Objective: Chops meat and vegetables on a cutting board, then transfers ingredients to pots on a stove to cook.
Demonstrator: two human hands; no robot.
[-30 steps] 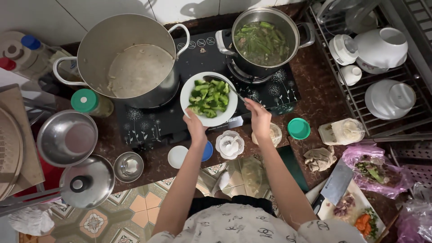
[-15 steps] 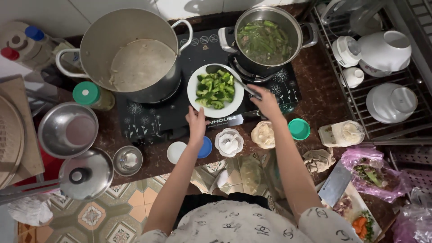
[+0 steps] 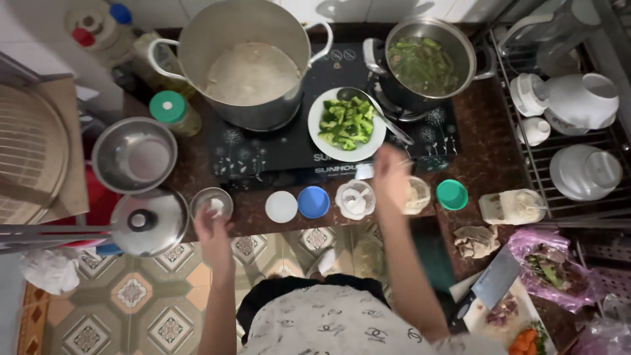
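- Two bare hands work at the front edge of a dark stone counter [image 3: 480, 154], and the things lie in a row from left to right
- Far left, a steel bowl [image 3: 134, 155] stands empty, and a pot lid [image 3: 148, 222] lies knob up just before it, probably put aside so the pots stay open
- The left hand [image 3: 213, 230] is at a small steel cup [image 3: 211, 202]; the fingers curl loosely near its rim, but the blur hides if they grip it
- Behind, a big pot [image 3: 242, 62] sits on the black cooktop [image 3: 276, 148]
- A white plate of broccoli [image 3: 346, 123] rests on the cooktop beside the smaller pot of greens [image 3: 428, 62], close for transfer, a ladle [image 3: 374, 112] across its edge
- The right hand [image 3: 392, 176] hovers just below the plate, fingers half open, holding nothing visible
- Small seasoning cups [image 3: 314, 202] are near both hands
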